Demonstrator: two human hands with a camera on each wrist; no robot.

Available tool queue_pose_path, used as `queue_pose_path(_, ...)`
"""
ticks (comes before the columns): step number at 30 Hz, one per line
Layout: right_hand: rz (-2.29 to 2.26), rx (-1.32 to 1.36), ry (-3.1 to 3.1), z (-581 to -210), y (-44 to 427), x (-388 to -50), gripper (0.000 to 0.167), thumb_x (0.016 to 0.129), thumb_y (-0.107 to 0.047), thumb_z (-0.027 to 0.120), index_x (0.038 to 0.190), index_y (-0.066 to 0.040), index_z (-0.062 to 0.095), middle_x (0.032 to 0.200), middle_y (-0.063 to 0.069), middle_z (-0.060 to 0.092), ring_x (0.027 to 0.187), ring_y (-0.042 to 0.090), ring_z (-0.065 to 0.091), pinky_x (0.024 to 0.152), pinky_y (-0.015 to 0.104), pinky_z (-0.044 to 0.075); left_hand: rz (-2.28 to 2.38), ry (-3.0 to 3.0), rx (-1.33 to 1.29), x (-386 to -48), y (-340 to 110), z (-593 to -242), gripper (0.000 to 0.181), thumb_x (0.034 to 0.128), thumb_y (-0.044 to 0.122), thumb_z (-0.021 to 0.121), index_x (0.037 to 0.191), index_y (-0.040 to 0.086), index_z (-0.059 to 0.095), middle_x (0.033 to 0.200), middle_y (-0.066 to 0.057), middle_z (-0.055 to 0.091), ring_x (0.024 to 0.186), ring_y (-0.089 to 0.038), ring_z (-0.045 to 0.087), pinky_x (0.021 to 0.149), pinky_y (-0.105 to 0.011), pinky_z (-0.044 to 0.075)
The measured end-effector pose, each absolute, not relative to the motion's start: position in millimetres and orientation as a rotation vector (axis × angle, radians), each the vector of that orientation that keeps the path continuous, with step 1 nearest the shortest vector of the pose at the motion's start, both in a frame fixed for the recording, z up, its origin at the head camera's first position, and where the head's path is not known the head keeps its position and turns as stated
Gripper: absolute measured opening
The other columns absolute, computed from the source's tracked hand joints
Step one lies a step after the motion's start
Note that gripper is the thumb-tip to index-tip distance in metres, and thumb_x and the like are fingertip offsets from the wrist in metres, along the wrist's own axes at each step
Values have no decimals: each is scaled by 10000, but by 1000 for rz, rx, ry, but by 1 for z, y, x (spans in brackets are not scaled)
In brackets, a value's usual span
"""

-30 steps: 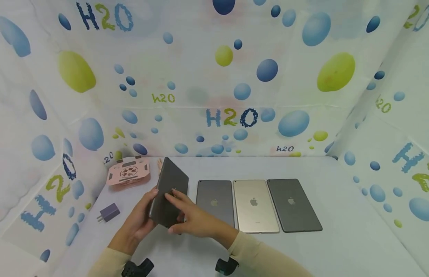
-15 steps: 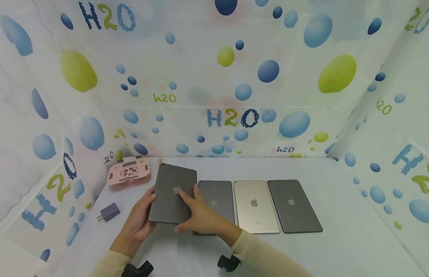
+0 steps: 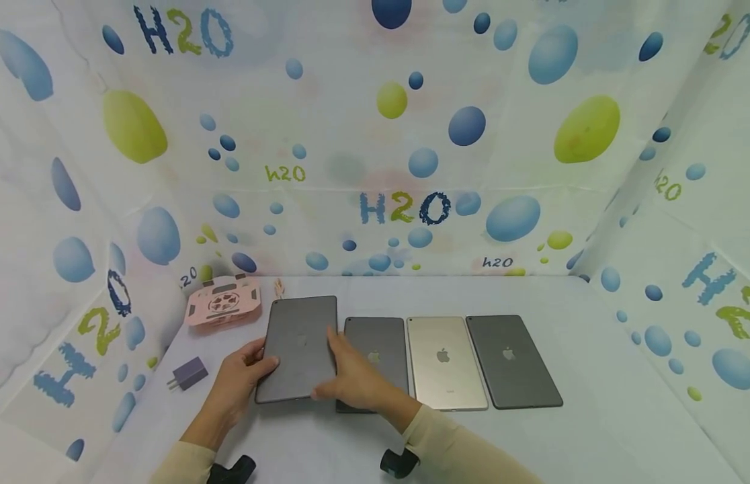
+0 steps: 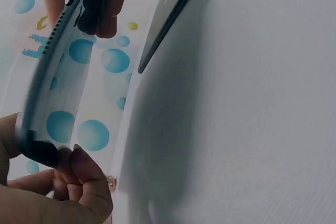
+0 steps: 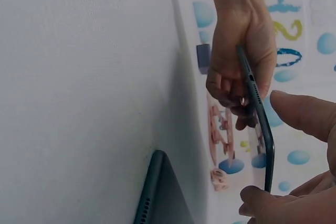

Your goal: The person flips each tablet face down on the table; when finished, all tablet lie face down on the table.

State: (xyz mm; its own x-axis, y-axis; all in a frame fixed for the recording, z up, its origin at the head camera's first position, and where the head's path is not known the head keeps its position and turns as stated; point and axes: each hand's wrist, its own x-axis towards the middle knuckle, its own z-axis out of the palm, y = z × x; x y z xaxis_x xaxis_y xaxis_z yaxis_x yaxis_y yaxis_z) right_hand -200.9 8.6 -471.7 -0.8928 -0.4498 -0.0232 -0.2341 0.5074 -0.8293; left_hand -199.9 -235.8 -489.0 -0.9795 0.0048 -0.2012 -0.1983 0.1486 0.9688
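A dark grey tablet (image 3: 299,353) is held above the white table, its back towards the head camera and its glossy screen facing down. My left hand (image 3: 237,376) grips its left edge, with the thumb on the back and fingers curled beneath, as the left wrist view shows. At the opposite edge my right hand (image 3: 359,376) holds the tablet, fingertips (image 5: 252,198) reaching round to the screen side while the thumb stands off the back. To the right lie a grey tablet (image 3: 384,336), partly covered by the right hand, a gold tablet (image 3: 446,363) and another dark grey tablet (image 3: 513,363).
A pink box (image 3: 225,302) with a reel pattern stands at the back left. Nearer lies a purple plug charger (image 3: 189,373). A small pinkish item (image 3: 279,288) sits behind the held tablet. Printed cloth walls (image 3: 326,222) enclose the table (image 3: 599,363).
The held tablet has turned from nearly edge-on to back-up and lowered. My right index finger has left its logo for the right edge. My left thumb has come onto the back.
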Motion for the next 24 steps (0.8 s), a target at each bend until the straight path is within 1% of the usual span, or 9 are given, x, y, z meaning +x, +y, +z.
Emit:
queue_pose_path(3,-1372,-583,2486,-476,7,-202,1169,765,-263,870,1643,-96,117,1691,171,124,1553,306,168,1225,519,239,1849,2341,-199,-199,-236,-490,672,966,150,706,1531,-26,388,1274,-159,479,1059,-173,504,810,-202,498)
queue_pose_path(6,-1386,-571,2460,-479,5,-202,1160,772,-271,867,1644,-100,121,1693,173,112,1557,308,151,1229,518,229,1791,2385,-194,-199,-236,-492,664,960,160,717,1511,-46,408,1199,-142,490,1027,-186,498,790,-222,488)
queue_pose_path(10,-1393,-563,2435,-482,2,-203,1143,776,-251,867,1638,-75,137,1691,182,119,1560,308,139,1237,507,213,1742,2437,-203,-200,-237,-495,631,954,144,723,1481,-64,444,1175,-144,574,1011,-173,530,778,-205,500)
queue_pose_path(13,-1414,-531,2419,-484,1,-204,1124,777,-233,870,1632,-60,162,1685,188,147,1556,315,161,1236,505,217,1702,2481,-217,-201,-238,-497,620,941,141,738,1460,-68,471,1171,-149,614,996,-169,554,756,-205,508)
queue_pose_path(20,-1516,-462,2327,-490,1,-206,1099,800,-215,863,1624,-27,161,1683,146,198,1550,308,199,1238,495,218,1551,2581,-184,-204,-239,-498,658,934,182,750,1452,-103,462,1198,-192,641,1016,-220,589,772,-276,515)
queue_pose_path(24,-1556,-451,2285,-493,1,-208,1054,834,-229,833,1614,9,165,1679,166,201,1546,330,206,1235,511,219,1460,2635,-157,-208,-239,-498,659,930,185,752,1441,-118,465,1165,-190,644,992,-235,586,771,-301,512)
